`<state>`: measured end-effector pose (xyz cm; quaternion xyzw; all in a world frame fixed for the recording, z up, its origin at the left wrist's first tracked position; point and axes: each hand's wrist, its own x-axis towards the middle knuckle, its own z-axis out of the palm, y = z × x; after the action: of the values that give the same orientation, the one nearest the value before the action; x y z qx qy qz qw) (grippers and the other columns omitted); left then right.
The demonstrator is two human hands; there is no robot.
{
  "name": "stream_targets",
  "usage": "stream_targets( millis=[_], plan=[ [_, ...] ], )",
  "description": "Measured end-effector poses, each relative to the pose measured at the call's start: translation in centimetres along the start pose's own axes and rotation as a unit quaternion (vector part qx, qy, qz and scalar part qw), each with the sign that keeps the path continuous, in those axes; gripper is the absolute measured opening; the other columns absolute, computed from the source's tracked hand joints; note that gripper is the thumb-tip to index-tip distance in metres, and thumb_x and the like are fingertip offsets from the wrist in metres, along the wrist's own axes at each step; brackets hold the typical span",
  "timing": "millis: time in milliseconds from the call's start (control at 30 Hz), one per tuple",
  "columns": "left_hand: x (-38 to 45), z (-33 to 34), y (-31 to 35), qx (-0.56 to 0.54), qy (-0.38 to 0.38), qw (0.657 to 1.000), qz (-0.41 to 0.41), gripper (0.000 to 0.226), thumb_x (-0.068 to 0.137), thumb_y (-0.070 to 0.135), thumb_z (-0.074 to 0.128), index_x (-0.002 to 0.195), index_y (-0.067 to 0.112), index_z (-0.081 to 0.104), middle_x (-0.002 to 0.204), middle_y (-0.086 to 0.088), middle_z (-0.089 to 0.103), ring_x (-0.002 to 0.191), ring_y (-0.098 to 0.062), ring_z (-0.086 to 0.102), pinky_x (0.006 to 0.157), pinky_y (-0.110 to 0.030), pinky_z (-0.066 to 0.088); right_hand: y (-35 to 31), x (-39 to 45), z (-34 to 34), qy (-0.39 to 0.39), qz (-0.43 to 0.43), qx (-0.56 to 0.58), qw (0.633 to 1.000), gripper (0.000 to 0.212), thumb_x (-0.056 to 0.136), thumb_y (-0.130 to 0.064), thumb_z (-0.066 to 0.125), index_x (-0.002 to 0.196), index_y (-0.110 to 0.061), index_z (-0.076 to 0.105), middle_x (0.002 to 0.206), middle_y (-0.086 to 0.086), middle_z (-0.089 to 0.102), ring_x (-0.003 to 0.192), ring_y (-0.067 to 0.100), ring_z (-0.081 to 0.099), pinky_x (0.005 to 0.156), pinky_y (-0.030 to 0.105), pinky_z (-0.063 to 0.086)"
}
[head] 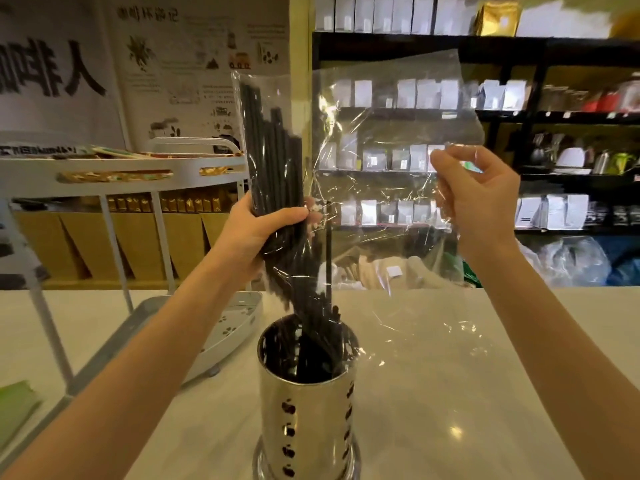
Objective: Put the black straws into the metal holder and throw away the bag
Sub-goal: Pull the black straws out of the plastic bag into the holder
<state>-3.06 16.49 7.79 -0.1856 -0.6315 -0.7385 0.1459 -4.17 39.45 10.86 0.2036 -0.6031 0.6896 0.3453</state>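
The room is bright with soft, even light. A small white spot of glare sits on the surface (456,432), and the clear bag (391,140) shines with white streaks. The holder (308,407) gleams. The shelves (519,112) behind look blurry. Straight lines bend near the edges.

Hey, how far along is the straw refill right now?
Partly done: some black straws already stand in the metal holder. In hand: the left hand grips the rest of the bundle through the clear bag above the holder, while the right hand pinches the bag. Left: dropping those in and binning the bag.
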Motion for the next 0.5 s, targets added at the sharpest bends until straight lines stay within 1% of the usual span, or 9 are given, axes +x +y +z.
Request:
stream_targets(
  millis=[67,133,200,267,300,400,500],
  plan=[
    [-0.2,0.2,0.1,0.011,0.003,1.000,0.001,0.040,0.066,0.009,0.067,0.104,0.012,0.055,0.082,0.001,0.073,0.077,-0.015,0.071,0.065,-0.027,0.057,0.1,-0.1,-0.1,0.003,-0.005,-0.002,1.000,0.012,0.085,-0.017,0.063,0.075,-0.023,0.060,0.039,-0.014,0.053,0.034,0.001,0.042,0.037,0.011,0.034],
    [-0.3,0.4,0.2,0.028,0.020,0.999,0.000,0.033,0.071,0.005,0.065,0.100,0.015,0.055,0.079,0.003,0.072,0.076,-0.015,0.070,0.061,-0.025,0.056,0.1,-0.2,-0.1,0.003,-0.004,-0.002,1.000,0.011,0.086,-0.017,0.062,0.077,-0.023,0.060,0.039,-0.014,0.054,0.033,0.001,0.042,0.037,0.010,0.034],
    [-0.6,0.6,0.3,0.043,0.026,0.999,0.003,0.029,0.073,0.005,0.064,0.096,0.019,0.056,0.078,0.006,0.072,0.078,-0.013,0.069,0.062,-0.024,0.056,0.1,-0.4,-0.2,0.008,-0.001,0.000,1.000,0.011,0.086,-0.017,0.062,0.077,-0.023,0.060,0.040,-0.014,0.055,0.033,0.001,0.043,0.036,0.010,0.034],
    [-0.8,0.8,0.6,0.049,0.027,0.998,0.006,0.026,0.074,0.005,0.063,0.092,0.022,0.056,0.072,0.010,0.073,0.075,-0.009,0.069,0.063,-0.023,0.056,0.0,-0.5,-0.2,0.020,-0.001,-0.007,1.000,0.011,0.085,-0.018,0.063,0.077,-0.025,0.060,0.041,-0.017,0.056,0.035,0.000,0.045,0.038,0.010,0.037],
    [-0.9,0.8,0.8,0.050,0.029,0.998,0.007,0.026,0.074,0.005,0.064,0.091,0.023,0.056,0.074,0.009,0.072,0.077,-0.010,0.069,0.065,-0.025,0.056,-0.1,-0.6,-0.2,0.024,-0.002,-0.010,1.000,0.012,0.085,-0.018,0.063,0.076,-0.025,0.060,0.041,-0.018,0.056,0.036,0.000,0.046,0.039,0.010,0.038],
    [-1.3,1.2,1.4,0.050,0.037,0.998,0.008,0.032,0.069,0.007,0.067,0.093,0.023,0.055,0.089,0.001,0.065,0.088,-0.020,0.065,0.073,-0.032,0.054,-0.3,-0.8,-0.3,0.027,-0.003,0.005,1.000,0.013,0.085,-0.017,0.063,0.076,-0.025,0.060,0.038,-0.014,0.053,0.034,0.001,0.041,0.036,0.011,0.035],
    [-1.7,1.5,2.0,0.060,0.038,0.997,0.014,0.041,0.065,0.012,0.070,0.101,0.022,0.053,0.100,-0.003,0.063,0.096,-0.023,0.063,0.080,-0.036,0.053,-0.4,-1.0,-0.4,0.032,-0.006,0.013,0.999,0.013,0.085,-0.017,0.063,0.075,-0.024,0.059,0.036,-0.013,0.051,0.032,0.002,0.039,0.035,0.012,0.034]
  ],
)
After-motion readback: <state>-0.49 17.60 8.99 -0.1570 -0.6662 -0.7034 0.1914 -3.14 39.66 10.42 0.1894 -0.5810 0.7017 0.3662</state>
